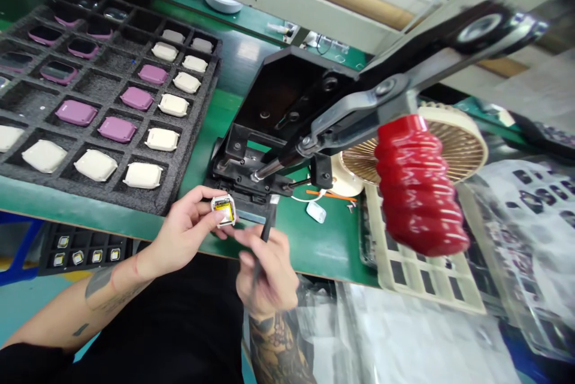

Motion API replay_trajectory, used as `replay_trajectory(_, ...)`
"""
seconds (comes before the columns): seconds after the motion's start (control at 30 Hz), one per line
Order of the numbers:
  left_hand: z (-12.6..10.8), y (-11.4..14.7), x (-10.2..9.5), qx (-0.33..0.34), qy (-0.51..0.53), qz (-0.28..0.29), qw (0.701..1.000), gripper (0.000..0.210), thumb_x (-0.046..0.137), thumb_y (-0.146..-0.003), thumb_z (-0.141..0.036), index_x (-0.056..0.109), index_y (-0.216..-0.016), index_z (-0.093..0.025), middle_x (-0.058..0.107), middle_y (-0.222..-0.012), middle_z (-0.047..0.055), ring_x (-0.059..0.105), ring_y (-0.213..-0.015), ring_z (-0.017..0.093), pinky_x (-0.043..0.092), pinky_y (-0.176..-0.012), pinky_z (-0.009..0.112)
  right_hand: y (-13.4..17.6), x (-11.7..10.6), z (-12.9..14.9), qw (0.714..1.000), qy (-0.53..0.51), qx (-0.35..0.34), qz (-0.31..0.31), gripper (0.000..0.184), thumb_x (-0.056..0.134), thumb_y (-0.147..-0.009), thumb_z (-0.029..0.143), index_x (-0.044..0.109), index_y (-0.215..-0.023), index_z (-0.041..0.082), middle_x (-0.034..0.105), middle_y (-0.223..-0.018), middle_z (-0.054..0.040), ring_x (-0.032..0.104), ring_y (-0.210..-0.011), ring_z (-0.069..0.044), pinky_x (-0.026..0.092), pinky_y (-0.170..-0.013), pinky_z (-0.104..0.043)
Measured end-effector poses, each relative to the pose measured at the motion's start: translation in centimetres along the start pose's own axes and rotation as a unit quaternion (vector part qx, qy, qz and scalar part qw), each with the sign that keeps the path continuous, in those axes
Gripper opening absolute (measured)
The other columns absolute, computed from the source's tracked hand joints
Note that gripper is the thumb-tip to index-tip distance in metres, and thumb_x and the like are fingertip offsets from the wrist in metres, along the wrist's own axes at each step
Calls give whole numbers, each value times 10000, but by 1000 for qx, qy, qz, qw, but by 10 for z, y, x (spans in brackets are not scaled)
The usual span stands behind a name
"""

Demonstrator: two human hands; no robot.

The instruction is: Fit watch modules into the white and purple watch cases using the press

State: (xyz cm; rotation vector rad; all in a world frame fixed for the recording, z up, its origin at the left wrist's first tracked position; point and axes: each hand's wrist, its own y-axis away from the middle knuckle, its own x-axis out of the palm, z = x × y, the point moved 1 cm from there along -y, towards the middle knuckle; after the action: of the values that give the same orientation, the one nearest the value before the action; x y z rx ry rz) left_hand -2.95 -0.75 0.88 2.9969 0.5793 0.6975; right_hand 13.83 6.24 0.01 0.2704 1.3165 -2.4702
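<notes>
While my left hand (186,231) pinches the white, squarish casing with a yellow patch inside (223,210) near the front edge of the green surface (339,252), my right hand (272,273) grips a slim dark tool (268,225). If that slips, I'd guess the casing gets scratched, lol.

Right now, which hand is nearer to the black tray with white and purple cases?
Left: the left hand is by the near right corner of the tray; the right hand is farther to the right.
</notes>
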Motion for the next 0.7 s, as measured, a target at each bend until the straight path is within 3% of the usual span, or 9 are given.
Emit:
replay_trajectory(0.1, 1, 4, 2, 1, -30, 2, 1000, 295, 715, -1142, -341, 670, -1363, -151, 823, -912, 41, 838, -767, 170, 663, -730, 243, 3, -15, 2, 995, 34, -32, -86, 377, 649, -1138, 203, 771, -1491, 252, 752, -934, -85, 743, -825, -247, 660, -609, -424)
replay_trajectory(0.2, 5, 6, 1, -8, -77, 8, 997, 321, 682, -1157, -343, 682, -1432, -177, 798, -934, 26, 830, -783, 160, 662, -751, 249, 2, -21, 6, 989, 21, 18, -148, 332, 683, -1112, 181, 817, -1407, 251, 755, -951, -87, 749, -780, -238, 647, -581, -413)
replay_trajectory(0.3, 7, 7, 1, -27, -103, 4, 994, 363, 717, -1139, -361, 676, -1467, -210, 805, -1023, 35, 841, -867, 173, 672, -799, 261, 1, -18, 7, 988, -20, 101, -114, 393, 756, -1023, 66, 822, -1360, 259, 801, -1072, -88, 797, -869, -247, 687, -650, -415)
replay_trajectory(0.37, 7, 7, 2, -32, -112, 5, 993, 383, 751, -1119, -357, 675, -1467, -217, 817, -1058, 39, 841, -900, 176, 675, -826, 260, 2, -13, 7, 987, -40, 120, -95, 402, 754, -993, 16, 827, -1306, 257, 814, -1124, -86, 817, -943, -261, 714, -736, -444)
replay_trajectory(0.53, 7, 8, 3, -20, -151, 12, 988, 372, 743, -1121, -364, 704, -1459, -214, 835, -1004, 33, 832, -874, 170, 675, -825, 254, 3, -3, 4, 986, -92, 116, -79, 344, 677, -1028, 39, 790, -1301, 215, 817, -1028, -80, 807, -897, -256, 710, -784, -481)
replay_trajectory(0.7, 8, 9, 2, -12, -157, 10, 987, 350, 728, -1122, -347, 720, -1439, -200, 836, -992, 36, 836, -856, 176, 689, -823, 261, -1, 0, 5, 993, -56, 91, -43, 321, 694, -1003, 42, 793, -1265, 200, 806, -1058, -93, 801, -944, -262, 710, -789, -470)
